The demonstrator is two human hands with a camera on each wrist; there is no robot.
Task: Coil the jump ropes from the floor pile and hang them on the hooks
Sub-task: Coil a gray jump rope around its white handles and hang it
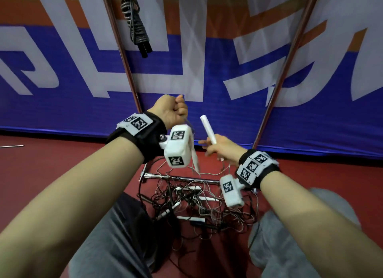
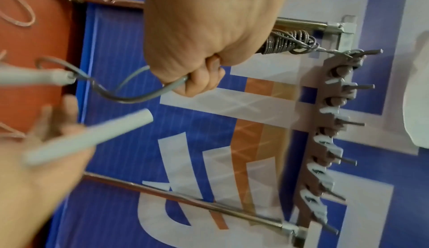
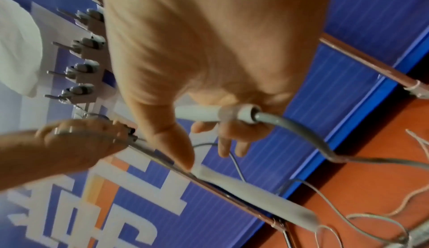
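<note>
In the head view my left hand [image 1: 178, 108] is a raised fist in front of the blue banner, gripping the thin grey cord [image 2: 139, 96] of a jump rope. One white handle [image 1: 195, 161] of that rope dangles below it. My right hand [image 1: 214, 148], lower and to the right, grips the other white handle [image 1: 207, 129], which points up; the cord leaves its lower end [image 3: 301, 138]. A tangled pile of ropes [image 1: 196, 203] with white and black handles lies on the red floor below both hands. One coiled black-handled rope [image 1: 135, 24] hangs high up, on the end hook of the hook rail [image 2: 320, 132].
Two slanted metal poles [image 1: 124, 53] of the rack frame stand against the banner, and a base bar [image 1: 182, 177] lies across the floor by the pile. Several bare hooks [image 2: 352, 124] stick out of the rail. My knees in grey trousers [image 1: 290, 236] flank the pile.
</note>
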